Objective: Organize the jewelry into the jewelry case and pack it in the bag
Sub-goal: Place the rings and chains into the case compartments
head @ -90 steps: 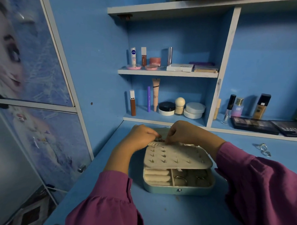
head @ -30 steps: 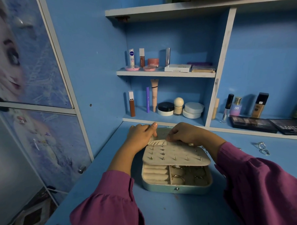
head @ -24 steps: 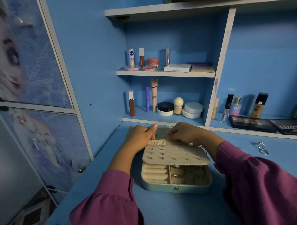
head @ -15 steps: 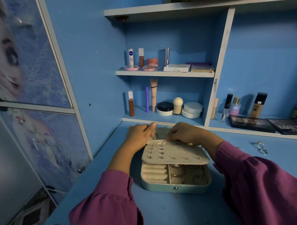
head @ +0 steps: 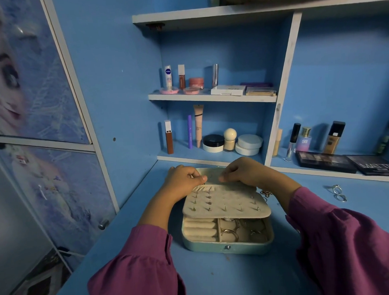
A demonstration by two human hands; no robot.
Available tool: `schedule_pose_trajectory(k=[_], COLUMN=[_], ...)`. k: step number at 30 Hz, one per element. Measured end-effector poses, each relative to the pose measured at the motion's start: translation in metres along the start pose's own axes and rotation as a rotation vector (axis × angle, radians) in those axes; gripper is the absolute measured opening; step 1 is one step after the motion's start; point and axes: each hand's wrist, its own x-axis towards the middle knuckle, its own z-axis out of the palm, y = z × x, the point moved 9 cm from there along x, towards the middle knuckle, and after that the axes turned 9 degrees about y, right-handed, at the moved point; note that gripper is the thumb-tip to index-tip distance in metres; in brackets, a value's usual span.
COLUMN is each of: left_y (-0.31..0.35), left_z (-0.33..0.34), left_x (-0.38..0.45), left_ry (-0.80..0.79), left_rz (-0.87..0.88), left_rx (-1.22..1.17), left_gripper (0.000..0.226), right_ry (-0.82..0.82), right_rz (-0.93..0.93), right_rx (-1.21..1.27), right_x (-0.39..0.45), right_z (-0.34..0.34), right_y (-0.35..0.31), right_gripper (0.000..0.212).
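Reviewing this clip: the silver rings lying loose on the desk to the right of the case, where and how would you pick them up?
Pinch one raised silver loop of the rings from straight above with thumb and forefinger. They lie flat on the bare blue desk, clear of the jewelry case, so no side offers an edge; the right hand is nearer.

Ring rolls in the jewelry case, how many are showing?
3, in the jewelry case's front left compartment: back roll, middle roll, front roll. The earring panel overhangs them, so more may be hidden behind.
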Motion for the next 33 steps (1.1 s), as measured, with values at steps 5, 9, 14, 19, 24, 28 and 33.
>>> schedule_pose_trajectory(k=[5,9,14,19,24,28,33], left_y=[0.007,0.008,0.005,0.008,0.009,0.007,0.001], left_z=[0.001,0.002,0.003,0.001,-0.006,-0.010,-0.012], left_x=[-0.005,-0.005,-0.002,0.002,0.000,0.002,0.003], left_ry=[-0.042,-0.058,-0.042,-0.011,0.058,0.103,0.125], left_rz=[0.030,0.067,0.081,0.113,0.062,0.036,-0.001], left_rx=[-0.059,-0.041,-0.055,-0.092,-0.169,-0.183,-0.198], left_gripper=[0.013,0.016,0.012,0.010,0.012,0.013,0.012], right_ry=[0.108,0.203,0.174,0.059,0.030,0.041,0.001], right_rz=[-0.016,-0.013,0.027,0.028,0.030,0.019,0.011], right_rx=[0.045,0.029,-0.148,-0.340,-0.434,-0.477,-0.513], right_x=[-0.010,-0.019,-0.027,-0.028,-0.027,-0.026,-0.027], right_z=[-0.029,-0.051,-0.063,-0.048,-0.041,-0.038,-0.032], right_y=[0.010,0.030,0.051,0.055,0.053,0.051,0.053], right_gripper=[0.015,0.013,0.006,0.006,0.016,0.018,0.025])
